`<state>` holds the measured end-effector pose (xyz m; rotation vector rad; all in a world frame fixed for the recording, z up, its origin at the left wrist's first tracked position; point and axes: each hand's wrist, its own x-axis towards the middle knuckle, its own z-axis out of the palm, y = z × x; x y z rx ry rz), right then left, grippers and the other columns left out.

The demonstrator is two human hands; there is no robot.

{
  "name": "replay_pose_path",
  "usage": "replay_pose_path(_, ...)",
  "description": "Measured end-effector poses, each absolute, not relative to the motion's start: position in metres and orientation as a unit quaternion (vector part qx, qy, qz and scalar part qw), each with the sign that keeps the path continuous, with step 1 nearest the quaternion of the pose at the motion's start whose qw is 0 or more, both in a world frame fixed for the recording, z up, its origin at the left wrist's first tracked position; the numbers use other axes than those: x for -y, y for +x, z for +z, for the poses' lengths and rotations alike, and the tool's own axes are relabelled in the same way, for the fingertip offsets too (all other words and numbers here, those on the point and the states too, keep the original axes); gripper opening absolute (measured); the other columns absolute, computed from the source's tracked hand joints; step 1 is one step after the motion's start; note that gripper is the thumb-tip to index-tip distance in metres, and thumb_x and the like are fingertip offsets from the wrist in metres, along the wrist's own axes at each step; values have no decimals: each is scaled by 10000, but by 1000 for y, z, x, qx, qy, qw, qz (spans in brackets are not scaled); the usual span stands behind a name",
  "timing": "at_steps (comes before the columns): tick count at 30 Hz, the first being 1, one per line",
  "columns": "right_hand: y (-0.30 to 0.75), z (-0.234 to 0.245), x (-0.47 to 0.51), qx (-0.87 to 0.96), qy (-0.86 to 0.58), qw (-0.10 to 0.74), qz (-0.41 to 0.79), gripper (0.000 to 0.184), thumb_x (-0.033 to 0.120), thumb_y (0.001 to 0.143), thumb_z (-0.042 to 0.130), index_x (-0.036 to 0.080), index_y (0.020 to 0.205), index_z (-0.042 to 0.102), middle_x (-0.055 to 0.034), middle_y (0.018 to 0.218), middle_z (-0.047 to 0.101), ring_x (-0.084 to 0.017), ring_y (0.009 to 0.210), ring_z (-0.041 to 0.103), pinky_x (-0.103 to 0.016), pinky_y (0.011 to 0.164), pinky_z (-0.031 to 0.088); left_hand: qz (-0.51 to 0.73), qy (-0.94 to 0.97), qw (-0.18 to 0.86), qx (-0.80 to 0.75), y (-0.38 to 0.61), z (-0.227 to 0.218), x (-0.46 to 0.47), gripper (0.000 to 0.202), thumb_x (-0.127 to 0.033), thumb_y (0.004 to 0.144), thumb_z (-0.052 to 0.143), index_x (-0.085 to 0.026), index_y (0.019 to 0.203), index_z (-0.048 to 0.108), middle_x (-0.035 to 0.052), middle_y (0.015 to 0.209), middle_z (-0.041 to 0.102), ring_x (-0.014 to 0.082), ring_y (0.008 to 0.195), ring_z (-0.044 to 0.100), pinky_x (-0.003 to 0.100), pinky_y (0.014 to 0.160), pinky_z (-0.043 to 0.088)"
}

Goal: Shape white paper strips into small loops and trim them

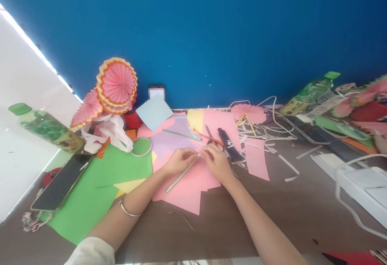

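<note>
My left hand (pixel 178 161) and my right hand (pixel 217 162) meet over pink paper sheets (pixel 187 188) on the brown table (pixel 229 220). Together they pinch a long narrow folded strip (pixel 181 174) of pale paper that slants down to the left. Both sets of fingers are closed on its upper end. A bangle (pixel 128 210) circles my left wrist. Just beyond my right hand lie scissors with orange blades (pixel 211 136) and a dark handle-like object (pixel 229 144).
Green paper (pixel 87 192) and a phone (pixel 62 182) lie at left, with a green-capped bottle (pixel 45 128) and pink paper fans (pixel 116 83). White paper strips (pixel 272 136), another bottle (pixel 311 92) and more fans sit at right. A white power strip (pixel 363 184) lies at far right.
</note>
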<state>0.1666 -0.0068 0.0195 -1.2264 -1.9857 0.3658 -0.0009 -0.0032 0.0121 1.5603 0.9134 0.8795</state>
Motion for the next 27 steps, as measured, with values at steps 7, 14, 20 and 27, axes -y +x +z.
replay_pose_path(7, 172, 20, 4, 760, -505, 392, 120, 175, 263, 865, 396, 201, 744, 505, -22, 729, 529, -161, 696, 513, -277, 652, 395, 349, 676, 518, -391, -3, 16, 3, 305, -386, 819, 456, -134, 814, 628, 54, 813, 637, 145, 741, 576, 260, 698, 445)
replay_pose_path(14, 164, 19, 9, 770, -509, 374, 91, 179, 262, 868, 382, 202, 746, 500, -25, 743, 536, -158, 698, 518, -260, 635, 391, 333, 678, 530, -387, -3, 11, 2, 257, -358, 798, 499, -119, 784, 594, 41, 733, 600, 111, 642, 532, 224, 604, 417)
replay_pose_path(20, 164, 18, 10, 761, -521, 379, 80, 176, 248, 867, 372, 201, 739, 482, -17, 711, 511, -150, 663, 498, -255, 626, 384, 327, 678, 546, -370, -3, 13, 3, 277, -371, 816, 466, -125, 788, 589, 41, 742, 601, 118, 665, 543, 230, 624, 427)
replay_pose_path(27, 163, 20, 9, 748, -535, 386, 78, 182, 265, 853, 386, 201, 715, 486, -10, 681, 518, -147, 638, 496, -254, 603, 379, 312, 701, 529, -362, -3, 15, 6, 354, -415, 835, 414, -130, 771, 615, 43, 740, 623, 140, 699, 565, 243, 661, 439)
